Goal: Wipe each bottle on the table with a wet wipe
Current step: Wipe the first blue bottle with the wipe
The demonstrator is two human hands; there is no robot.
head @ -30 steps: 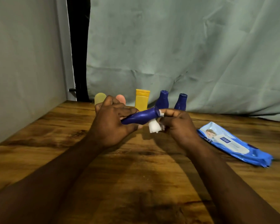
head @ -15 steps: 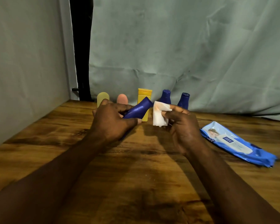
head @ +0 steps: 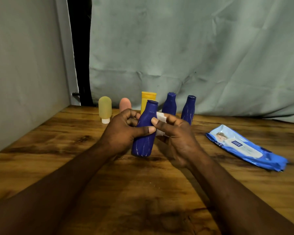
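So here we've got the left grip (head: pixel 122 133) curled round the middle of a dark blue bottle (head: pixel 143 145), thumb across the front. The bottle's cap-up with a slight lean, low over the wooden counter (head: pixel 58 141); we can't tell if its base touches. The right grip (head: pixel 175 133) is pinching a folded white wet wipe (head: pixel 160 117) against the bottle's right shoulder. Lined up along the back by the curtain: a yellow-green tube (head: pixel 105 107) standing on its white cap, a pink tube (head: pixel 125 104), a yellow bottle (head: pixel 148 99) and two more blue bottles (head: pixel 169 105) (head: pixel 188 109). The blue wipes pack (head: pixel 244 146) lies flat, well off to the right.
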